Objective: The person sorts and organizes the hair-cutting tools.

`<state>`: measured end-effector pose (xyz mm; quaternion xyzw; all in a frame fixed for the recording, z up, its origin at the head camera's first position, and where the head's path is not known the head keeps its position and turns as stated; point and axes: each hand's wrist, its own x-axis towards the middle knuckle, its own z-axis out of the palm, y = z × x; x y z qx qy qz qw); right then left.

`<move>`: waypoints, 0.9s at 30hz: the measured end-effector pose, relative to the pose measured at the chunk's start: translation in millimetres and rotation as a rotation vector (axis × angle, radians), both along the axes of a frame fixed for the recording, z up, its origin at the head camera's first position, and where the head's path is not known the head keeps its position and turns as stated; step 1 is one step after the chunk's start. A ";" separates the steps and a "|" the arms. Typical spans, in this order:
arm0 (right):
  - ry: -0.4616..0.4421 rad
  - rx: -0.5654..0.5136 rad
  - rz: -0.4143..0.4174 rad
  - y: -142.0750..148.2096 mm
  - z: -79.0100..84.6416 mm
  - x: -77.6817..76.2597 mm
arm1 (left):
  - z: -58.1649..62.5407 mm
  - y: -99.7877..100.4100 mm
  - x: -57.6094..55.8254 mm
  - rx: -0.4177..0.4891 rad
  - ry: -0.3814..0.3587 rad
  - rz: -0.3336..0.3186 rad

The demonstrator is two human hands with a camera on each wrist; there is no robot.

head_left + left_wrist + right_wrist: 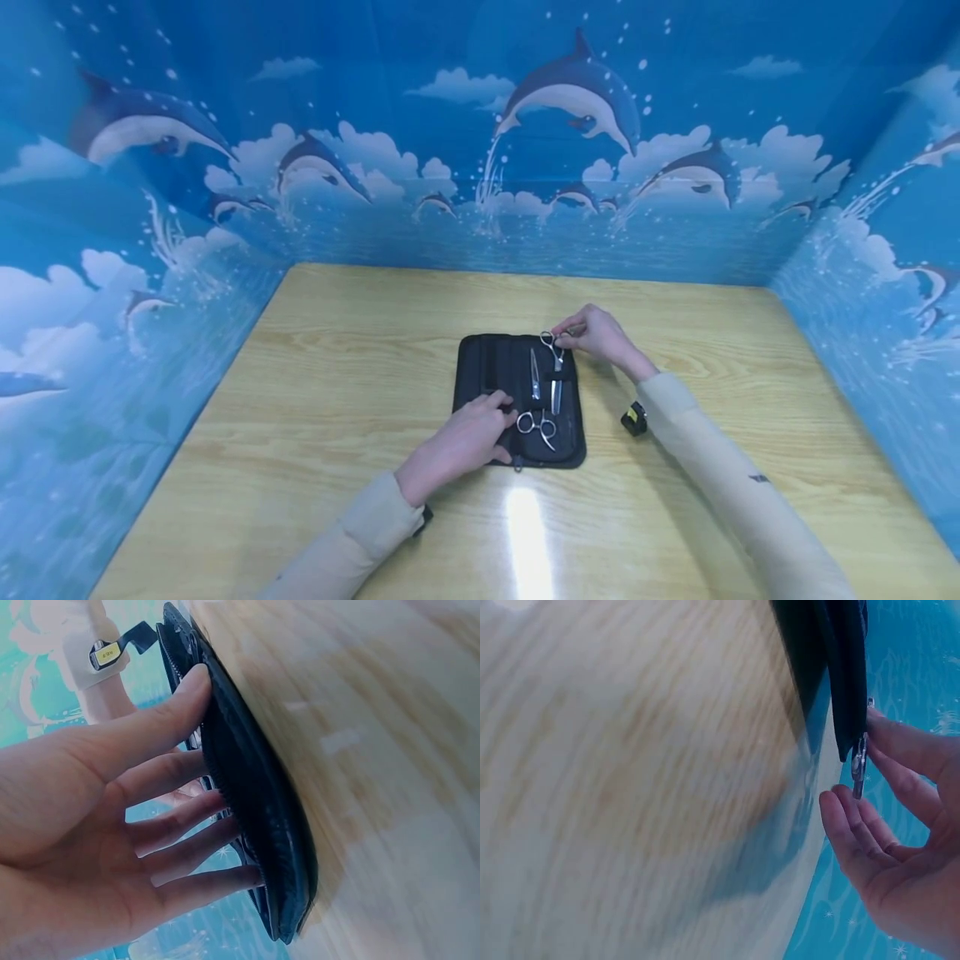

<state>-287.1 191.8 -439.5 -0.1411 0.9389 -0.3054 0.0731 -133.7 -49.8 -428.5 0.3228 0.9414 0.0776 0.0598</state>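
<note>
At the far-right corner of the black zippered case (470, 367), we apparently position silver metal scissors (558, 364), right fingers (904, 742) pinching, left fingers (180, 819) relaxed, next needing alignment.

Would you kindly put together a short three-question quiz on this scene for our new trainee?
1. Multiple choice: what is the right hand touching?
A) the zip pull at the case's near edge
B) the ring end of a pair of scissors
C) the blue backdrop

2. True or false: both pairs of scissors in the black case have their rings toward the same end.

3. Fill the gap: in the head view, the left hand lies over the case's ____ side.

Key: 1. B. 2. False; the other pair has its rings at the near end. 3. Left.
</note>
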 end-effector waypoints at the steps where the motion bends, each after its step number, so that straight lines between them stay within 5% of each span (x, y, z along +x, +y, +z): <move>1: 0.004 -0.004 0.009 -0.4 -0.6 0.9 | -0.2 0.3 0.0 -0.002 -0.002 0.002; 7: -0.006 0.009 0.048 -5.8 -2.9 9.9 | 1.3 2.9 -0.1 -0.022 -0.023 0.017; 27: 0.040 0.042 -0.050 0.4 -6.6 25.2 | 2.2 3.8 -0.3 -0.026 -0.039 0.026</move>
